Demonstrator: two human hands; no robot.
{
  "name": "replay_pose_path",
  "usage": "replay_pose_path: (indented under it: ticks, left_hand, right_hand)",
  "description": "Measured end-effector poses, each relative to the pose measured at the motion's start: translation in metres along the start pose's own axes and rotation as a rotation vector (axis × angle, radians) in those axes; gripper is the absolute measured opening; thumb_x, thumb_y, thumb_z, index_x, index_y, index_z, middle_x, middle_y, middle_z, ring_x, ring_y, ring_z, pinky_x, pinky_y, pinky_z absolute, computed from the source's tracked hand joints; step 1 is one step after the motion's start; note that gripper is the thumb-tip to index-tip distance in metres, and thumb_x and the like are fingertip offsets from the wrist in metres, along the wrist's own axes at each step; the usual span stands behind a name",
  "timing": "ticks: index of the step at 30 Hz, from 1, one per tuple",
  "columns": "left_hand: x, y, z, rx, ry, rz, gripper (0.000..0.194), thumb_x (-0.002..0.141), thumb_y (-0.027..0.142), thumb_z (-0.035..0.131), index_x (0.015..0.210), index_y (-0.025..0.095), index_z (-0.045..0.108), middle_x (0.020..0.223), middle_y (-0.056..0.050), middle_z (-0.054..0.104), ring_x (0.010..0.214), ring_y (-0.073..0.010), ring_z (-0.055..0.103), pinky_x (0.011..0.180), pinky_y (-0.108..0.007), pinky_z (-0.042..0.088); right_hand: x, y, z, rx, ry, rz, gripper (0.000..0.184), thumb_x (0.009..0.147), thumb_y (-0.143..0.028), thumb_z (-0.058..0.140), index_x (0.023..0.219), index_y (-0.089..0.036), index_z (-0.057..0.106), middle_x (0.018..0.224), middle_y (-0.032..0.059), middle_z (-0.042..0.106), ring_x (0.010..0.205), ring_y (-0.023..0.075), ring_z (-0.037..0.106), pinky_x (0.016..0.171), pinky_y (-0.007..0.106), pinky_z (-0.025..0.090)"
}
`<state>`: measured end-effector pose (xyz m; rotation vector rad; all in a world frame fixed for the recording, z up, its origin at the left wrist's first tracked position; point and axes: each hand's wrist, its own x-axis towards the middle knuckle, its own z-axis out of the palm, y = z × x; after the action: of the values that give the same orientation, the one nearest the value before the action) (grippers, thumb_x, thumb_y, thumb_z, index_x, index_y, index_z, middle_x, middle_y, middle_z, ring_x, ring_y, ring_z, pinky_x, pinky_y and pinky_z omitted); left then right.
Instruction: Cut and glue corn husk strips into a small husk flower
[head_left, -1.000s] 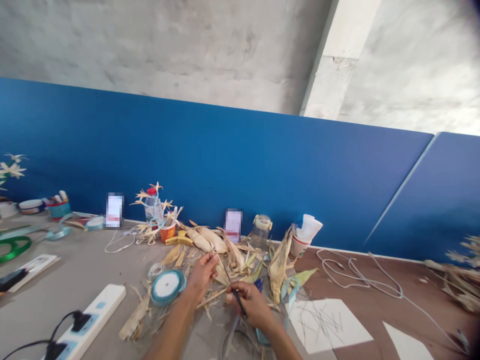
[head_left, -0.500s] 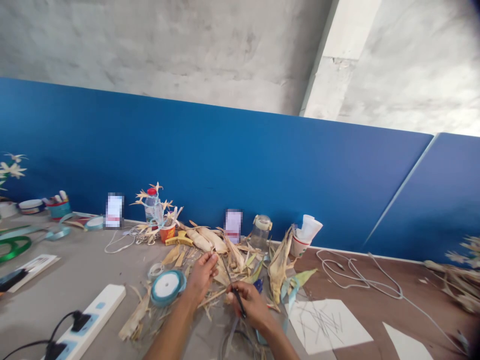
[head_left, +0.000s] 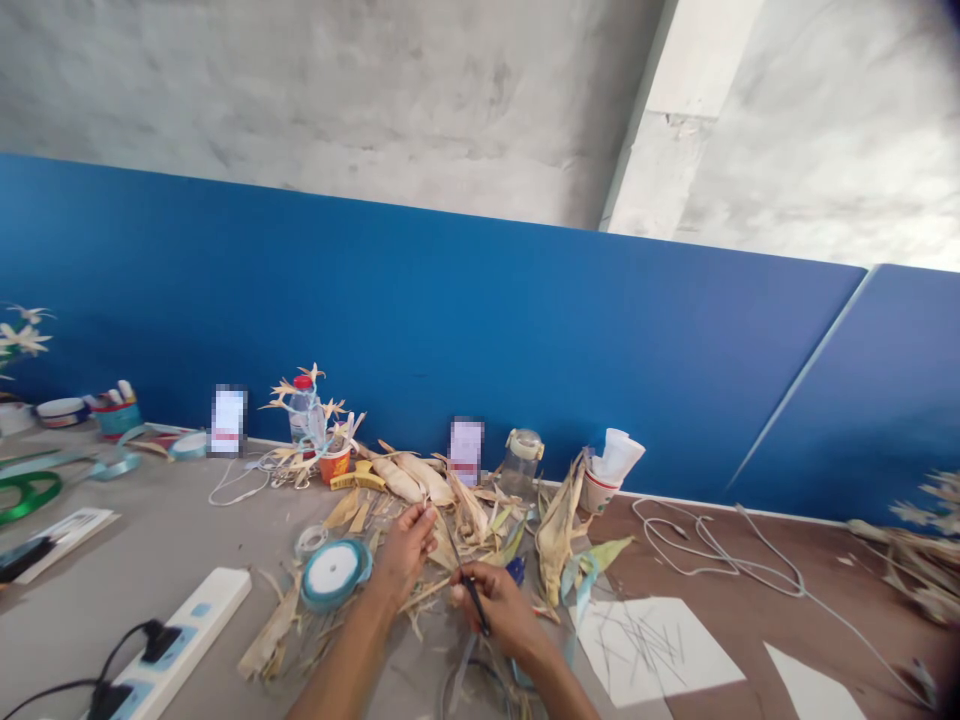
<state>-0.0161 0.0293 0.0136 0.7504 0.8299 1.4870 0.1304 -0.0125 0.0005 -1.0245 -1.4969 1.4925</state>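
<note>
My left hand is closed in a pinch above a heap of dried corn husks. Something small and pale shows at its fingertips, too tiny to make out. My right hand, a little lower and to the right, grips a slim black tool. The tool's thin dark tip points up and left towards the left hand; its exact kind is unclear. Just left of my left wrist lies a roll of blue ribbon. A large husk stands right of the hands.
A white power strip lies front left. Thin wires rest on a white sheet at right. Along the blue partition stand a clear jar, a paper cup, phones and a husk-flower stem. A white cable loops at right.
Both hands stay almost in place. The right hand and its black tool shift and tilt very slightly.
</note>
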Motion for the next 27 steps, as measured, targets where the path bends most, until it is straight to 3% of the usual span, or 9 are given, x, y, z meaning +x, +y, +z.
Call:
replay_pose_path:
  ticks: [6, 17, 22, 27]
  left_hand:
    - [0.001, -0.001, -0.001, 0.003, 0.008, 0.014, 0.034, 0.056, 0.038, 0.079, 0.066, 0.016, 0.055, 0.057, 0.009, 0.040, 0.046, -0.0051, 0.031, 0.044, -0.020, 0.028]
    - [0.000, -0.003, 0.004, -0.148, 0.104, 0.011, 0.035, 0.054, 0.032, 0.080, 0.069, 0.017, 0.052, 0.053, 0.010, 0.040, 0.043, -0.0037, 0.029, 0.043, -0.018, 0.027]
    - [-0.001, -0.007, 0.008, -0.297, 0.154, -0.045, 0.036, 0.054, 0.026, 0.079, 0.066, 0.018, 0.047, 0.048, 0.012, 0.033, 0.041, -0.0033, 0.027, 0.042, -0.018, 0.025]
    - [0.000, -0.009, 0.008, -0.278, 0.163, -0.045, 0.037, 0.055, 0.028, 0.078, 0.064, 0.019, 0.043, 0.047, 0.013, 0.031, 0.040, -0.0040, 0.028, 0.043, -0.019, 0.024]
  right_hand:
    - [-0.001, -0.001, 0.001, -0.034, -0.007, -0.016, 0.028, 0.068, -0.043, 0.065, 0.070, -0.016, 0.059, 0.040, -0.0101, 0.038, 0.037, 0.0052, 0.029, 0.041, 0.019, 0.022]
    - [0.000, -0.003, 0.000, -0.048, 0.111, -0.084, 0.040, 0.072, -0.055, 0.056, 0.076, -0.015, 0.060, 0.040, -0.0067, 0.045, 0.041, 0.0085, 0.037, 0.048, 0.022, 0.029]
    - [-0.003, -0.007, 0.010, -0.001, 0.078, -0.052, 0.037, 0.069, -0.052, 0.061, 0.077, -0.016, 0.058, 0.042, -0.0078, 0.044, 0.041, 0.0075, 0.034, 0.046, 0.021, 0.027]
    - [0.000, 0.001, 0.014, 0.026, 0.083, -0.001, 0.035, 0.065, -0.048, 0.065, 0.077, -0.016, 0.056, 0.043, -0.0097, 0.040, 0.039, 0.0070, 0.033, 0.043, 0.020, 0.026]
